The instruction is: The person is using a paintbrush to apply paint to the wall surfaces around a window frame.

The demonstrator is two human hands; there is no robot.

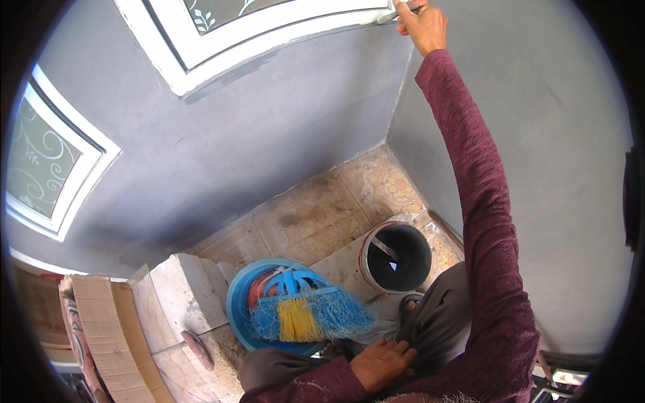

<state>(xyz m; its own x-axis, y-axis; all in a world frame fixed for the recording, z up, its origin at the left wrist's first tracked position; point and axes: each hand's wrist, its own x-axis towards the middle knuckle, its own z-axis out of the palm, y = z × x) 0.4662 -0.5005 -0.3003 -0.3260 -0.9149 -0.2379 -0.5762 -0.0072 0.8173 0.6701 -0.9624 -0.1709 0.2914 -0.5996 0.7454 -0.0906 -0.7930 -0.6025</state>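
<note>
High at the upper right, my right hand (424,28) is closed around a paintbrush (388,17). The brush's bristles touch the lower right corner of the white window frame (235,56), where the frame meets the grey wall (235,134). My left hand (383,365) lies flat on my leg with its fingers stretched out, holding nothing. Between my legs and the wall stands a bucket (411,269) of dark grey paint. A stick (384,248) leans inside it.
A blue basin (236,295) holds a blue and yellow broom head (302,314) and a reddish object. Left of it are a pale tiled block (188,289), a flip-flop (197,349) and cardboard (107,336). A second white-framed window (94,158) is at the left; a side wall (551,134) rises at the right.
</note>
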